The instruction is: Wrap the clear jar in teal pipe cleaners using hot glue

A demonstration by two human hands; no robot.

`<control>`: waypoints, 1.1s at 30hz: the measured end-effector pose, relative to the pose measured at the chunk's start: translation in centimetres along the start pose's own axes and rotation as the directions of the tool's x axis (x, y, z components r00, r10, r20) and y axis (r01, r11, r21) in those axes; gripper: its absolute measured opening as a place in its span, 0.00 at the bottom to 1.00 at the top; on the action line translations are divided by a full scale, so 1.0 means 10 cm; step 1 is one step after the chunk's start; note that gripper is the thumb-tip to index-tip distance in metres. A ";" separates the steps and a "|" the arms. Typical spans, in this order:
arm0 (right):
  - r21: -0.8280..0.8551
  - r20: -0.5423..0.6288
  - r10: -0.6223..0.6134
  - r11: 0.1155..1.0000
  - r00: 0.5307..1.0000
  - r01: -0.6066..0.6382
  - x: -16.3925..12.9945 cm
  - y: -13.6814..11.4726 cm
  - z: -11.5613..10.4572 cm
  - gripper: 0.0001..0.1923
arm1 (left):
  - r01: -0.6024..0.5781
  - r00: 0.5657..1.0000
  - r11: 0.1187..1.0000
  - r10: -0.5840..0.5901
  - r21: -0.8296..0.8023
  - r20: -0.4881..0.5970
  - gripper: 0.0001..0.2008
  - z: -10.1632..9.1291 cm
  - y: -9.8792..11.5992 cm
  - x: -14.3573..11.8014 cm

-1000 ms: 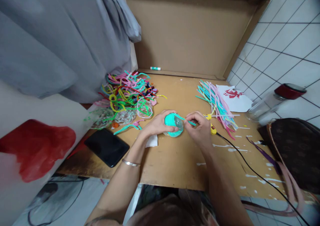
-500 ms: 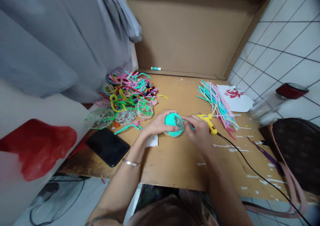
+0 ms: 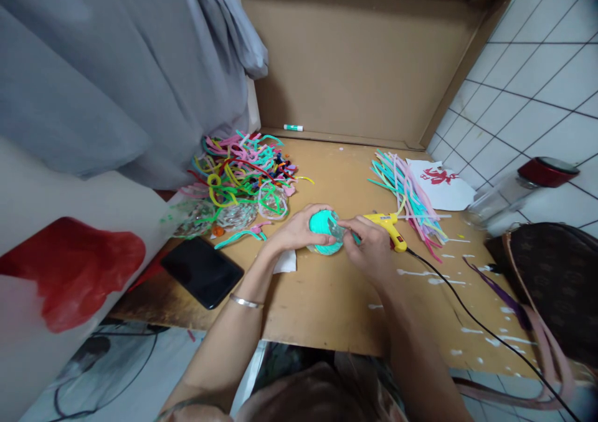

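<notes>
1. Left of the yellow glue gun (image 3: pixel 389 224), the left hand (image 3: pixel 299 230) curls around a turquoise-wrapped ball (image 3: pixel 320 224).
2. Nearer the gun, that ball sits between thumb and fingers.
3. Just beside the gun, the right hand (image 3: pixel 369 241) pinches a turquoise strand (image 3: pixel 357 239).

So this white-smeared tan wooden table (image 3: pixel 327 303) has a tangled multicolour heap of fuzzy stems (image 3: pixel 243 169), a flat black rectangular device (image 3: pixel 202 272), a yellow plastic glue gun (image 3: pixel 387 222) and a pastel fuzzy-stem bundle (image 3: pixel 410 194).
</notes>
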State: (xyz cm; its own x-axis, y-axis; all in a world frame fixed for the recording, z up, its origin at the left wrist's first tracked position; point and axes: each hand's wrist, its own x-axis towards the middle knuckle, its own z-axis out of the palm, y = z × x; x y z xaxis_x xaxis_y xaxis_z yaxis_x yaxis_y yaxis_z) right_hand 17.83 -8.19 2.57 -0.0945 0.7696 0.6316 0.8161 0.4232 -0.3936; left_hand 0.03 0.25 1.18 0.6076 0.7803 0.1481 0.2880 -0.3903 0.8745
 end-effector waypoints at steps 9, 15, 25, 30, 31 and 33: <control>-0.020 -0.008 -0.031 0.999 0.999 0.031 -0.01 -0.01 0.01 0.12 | 0.002 1.000 0.999 -0.002 0.032 0.006 0.36 -0.01 0.03 -0.01; -0.037 -0.005 -0.037 0.999 0.999 0.037 -0.02 -0.05 0.03 0.11 | -0.011 1.000 1.000 0.011 0.019 0.006 0.35 0.01 -0.02 -0.01; -0.087 -0.014 -0.079 0.993 0.997 0.078 -0.02 -0.05 0.03 0.11 | 0.007 1.000 1.000 -0.007 0.022 0.020 0.36 -0.01 0.01 -0.01; -0.090 0.000 -0.076 0.993 0.997 0.076 -0.02 -0.06 0.03 0.11 | 0.014 0.998 1.000 -0.016 0.021 0.065 0.38 -0.04 0.02 -0.02; -0.089 -0.002 -0.076 0.993 0.997 0.075 -0.02 -0.06 0.04 0.12 | 0.013 0.997 1.000 -0.014 0.013 0.071 0.35 -0.05 0.02 -0.03; -0.087 -0.010 -0.075 0.993 0.997 0.074 -0.02 -0.07 0.04 0.12 | 0.020 0.997 1.000 -0.019 -0.013 0.078 0.29 -0.06 0.04 -0.04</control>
State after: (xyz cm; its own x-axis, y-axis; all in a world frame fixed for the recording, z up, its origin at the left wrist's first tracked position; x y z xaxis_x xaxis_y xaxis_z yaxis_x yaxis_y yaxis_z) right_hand 17.09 -8.43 2.42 -0.1500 0.7310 0.6657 0.8534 0.4357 -0.2862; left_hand -0.58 0.09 1.73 0.6580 0.7470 0.0951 0.2904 -0.3682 0.8832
